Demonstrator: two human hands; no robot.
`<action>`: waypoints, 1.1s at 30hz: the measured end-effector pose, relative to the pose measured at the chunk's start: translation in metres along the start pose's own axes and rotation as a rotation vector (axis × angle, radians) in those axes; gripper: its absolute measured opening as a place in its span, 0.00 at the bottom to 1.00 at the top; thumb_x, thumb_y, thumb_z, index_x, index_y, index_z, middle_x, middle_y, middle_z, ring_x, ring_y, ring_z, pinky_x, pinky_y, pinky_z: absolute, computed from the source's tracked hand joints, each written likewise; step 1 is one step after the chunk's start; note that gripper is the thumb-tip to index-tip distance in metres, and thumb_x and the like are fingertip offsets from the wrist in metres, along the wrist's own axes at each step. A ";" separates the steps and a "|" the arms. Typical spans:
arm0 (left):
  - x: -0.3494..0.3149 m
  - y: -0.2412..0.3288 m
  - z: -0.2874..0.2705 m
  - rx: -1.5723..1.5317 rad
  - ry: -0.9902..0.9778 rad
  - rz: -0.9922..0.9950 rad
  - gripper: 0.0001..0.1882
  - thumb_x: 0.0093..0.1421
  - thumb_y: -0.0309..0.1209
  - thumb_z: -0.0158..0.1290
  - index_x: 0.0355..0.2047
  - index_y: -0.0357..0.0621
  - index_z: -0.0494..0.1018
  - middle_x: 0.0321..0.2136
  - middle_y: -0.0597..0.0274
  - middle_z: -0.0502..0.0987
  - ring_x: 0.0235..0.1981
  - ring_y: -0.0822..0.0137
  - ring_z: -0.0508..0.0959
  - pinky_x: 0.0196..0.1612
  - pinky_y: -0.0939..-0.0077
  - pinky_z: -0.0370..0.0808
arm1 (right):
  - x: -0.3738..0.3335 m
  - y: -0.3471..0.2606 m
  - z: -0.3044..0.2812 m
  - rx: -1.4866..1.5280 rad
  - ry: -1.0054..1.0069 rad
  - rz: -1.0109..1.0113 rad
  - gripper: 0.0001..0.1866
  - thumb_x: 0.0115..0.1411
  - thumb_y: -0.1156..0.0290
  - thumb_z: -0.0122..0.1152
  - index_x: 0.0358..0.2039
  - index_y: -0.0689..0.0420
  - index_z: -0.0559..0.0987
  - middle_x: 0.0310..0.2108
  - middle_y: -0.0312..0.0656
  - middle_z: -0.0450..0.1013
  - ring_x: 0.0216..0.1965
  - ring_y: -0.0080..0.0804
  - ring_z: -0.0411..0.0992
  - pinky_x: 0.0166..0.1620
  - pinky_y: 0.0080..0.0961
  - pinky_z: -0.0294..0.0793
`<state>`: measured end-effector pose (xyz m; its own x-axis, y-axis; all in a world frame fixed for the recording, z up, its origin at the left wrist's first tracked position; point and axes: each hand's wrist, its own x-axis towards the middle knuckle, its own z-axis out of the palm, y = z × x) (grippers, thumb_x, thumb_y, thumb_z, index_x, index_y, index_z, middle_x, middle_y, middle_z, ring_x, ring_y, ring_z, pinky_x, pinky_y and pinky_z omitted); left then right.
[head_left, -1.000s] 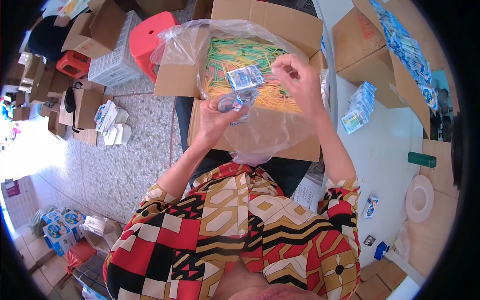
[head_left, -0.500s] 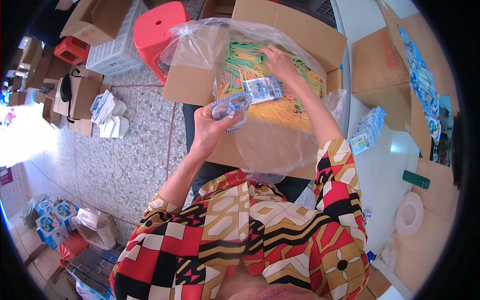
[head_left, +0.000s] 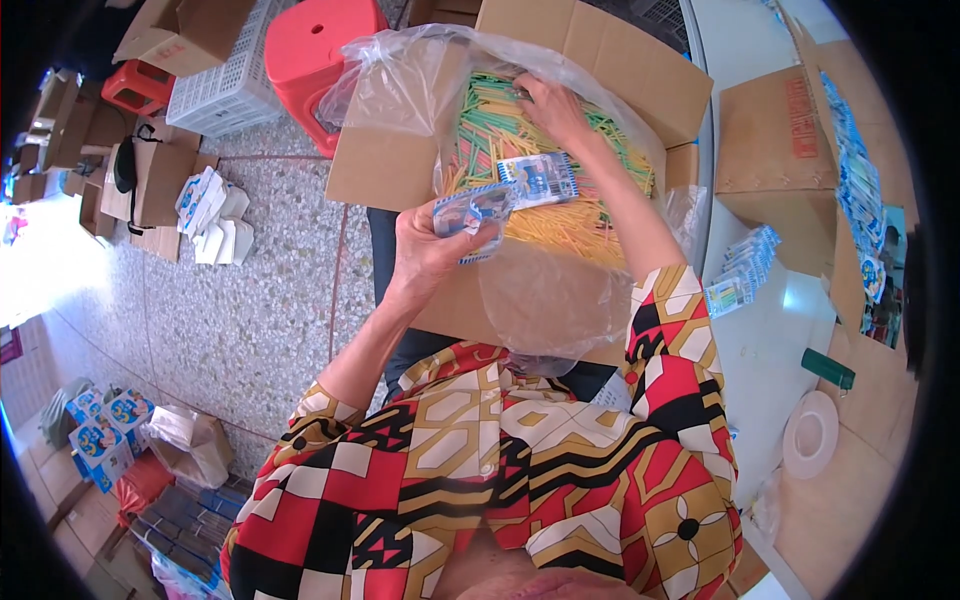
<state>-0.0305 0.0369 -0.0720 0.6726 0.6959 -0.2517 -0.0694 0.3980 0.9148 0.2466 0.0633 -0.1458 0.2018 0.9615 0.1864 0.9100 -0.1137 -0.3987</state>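
Observation:
My left hand is closed on a small clear-and-blue plastic packet, held over the near left part of a cardboard box. Thin sticks in yellow, green and pink fill the box, which has a clear plastic liner. Another blue-and-white packet lies on the sticks, its left edge close to the held one. My right hand reaches into the far part of the sticks, fingers curled downward. Its fingertips are partly hidden, so what they grip cannot be made out.
At right, a row of filled packets lies on a white surface beside another cardboard box. A green object and a white ring are nearer me. A red stool and white crate stand far left.
My right hand has shifted slightly farther and left over the sticks, its fingers more curled. My left hand still holds its packet, almost unmoved. The whole view has shifted a little.

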 end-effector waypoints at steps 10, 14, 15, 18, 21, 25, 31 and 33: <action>-0.001 -0.001 0.003 0.022 -0.001 -0.009 0.13 0.47 0.21 0.60 0.36 0.36 0.75 0.30 0.64 0.78 0.30 0.77 0.76 0.37 0.81 0.73 | 0.000 0.005 0.007 -0.071 -0.029 -0.045 0.13 0.50 0.72 0.56 0.38 0.57 0.72 0.35 0.48 0.73 0.37 0.50 0.71 0.40 0.40 0.71; -0.001 -0.004 0.002 -0.011 -0.005 -0.005 0.14 0.47 0.21 0.61 0.36 0.36 0.75 0.30 0.64 0.78 0.30 0.77 0.76 0.37 0.81 0.73 | -0.004 0.004 0.006 -0.022 0.070 -0.050 0.12 0.51 0.73 0.54 0.38 0.57 0.72 0.34 0.48 0.73 0.38 0.49 0.71 0.40 0.39 0.71; -0.001 -0.004 0.003 -0.003 -0.013 0.012 0.13 0.47 0.22 0.60 0.36 0.37 0.76 0.30 0.66 0.78 0.30 0.79 0.75 0.36 0.83 0.73 | -0.006 0.006 0.006 0.009 0.076 0.009 0.12 0.51 0.73 0.54 0.38 0.56 0.71 0.34 0.48 0.73 0.38 0.49 0.71 0.40 0.38 0.70; -0.002 -0.004 0.004 0.000 -0.023 0.026 0.13 0.48 0.22 0.59 0.37 0.37 0.76 0.29 0.68 0.78 0.29 0.82 0.74 0.35 0.85 0.72 | -0.009 0.012 0.005 -0.007 0.132 0.053 0.12 0.52 0.72 0.54 0.38 0.56 0.72 0.35 0.48 0.73 0.38 0.49 0.71 0.41 0.38 0.70; -0.004 -0.003 0.005 -0.002 -0.025 0.024 0.13 0.49 0.22 0.59 0.37 0.37 0.76 0.29 0.68 0.78 0.29 0.82 0.74 0.35 0.85 0.72 | -0.010 0.015 0.005 0.013 0.115 0.052 0.11 0.52 0.72 0.54 0.37 0.56 0.74 0.35 0.48 0.74 0.38 0.49 0.71 0.41 0.38 0.70; -0.007 -0.007 0.007 0.010 -0.043 0.027 0.13 0.48 0.23 0.59 0.37 0.37 0.76 0.30 0.68 0.78 0.29 0.82 0.74 0.35 0.85 0.72 | -0.017 0.018 0.002 0.106 0.116 0.099 0.09 0.52 0.71 0.55 0.35 0.57 0.76 0.33 0.49 0.74 0.36 0.48 0.72 0.40 0.35 0.71; -0.008 -0.004 0.011 0.044 -0.034 0.031 0.13 0.48 0.23 0.59 0.37 0.38 0.76 0.29 0.69 0.78 0.29 0.81 0.74 0.35 0.84 0.73 | -0.043 0.016 -0.047 0.508 0.107 0.268 0.08 0.55 0.69 0.56 0.34 0.58 0.76 0.30 0.37 0.75 0.28 0.23 0.71 0.35 0.18 0.70; -0.008 -0.005 0.012 0.061 -0.046 0.036 0.14 0.48 0.23 0.60 0.37 0.38 0.76 0.29 0.68 0.78 0.29 0.81 0.74 0.35 0.83 0.73 | -0.062 0.022 -0.063 1.160 -0.021 0.326 0.07 0.56 0.70 0.56 0.32 0.60 0.74 0.29 0.36 0.72 0.28 0.21 0.69 0.35 0.18 0.70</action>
<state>-0.0269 0.0223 -0.0707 0.7039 0.6802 -0.2047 -0.0501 0.3350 0.9409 0.2767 -0.0146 -0.1090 0.3459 0.9345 -0.0842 -0.0519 -0.0705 -0.9962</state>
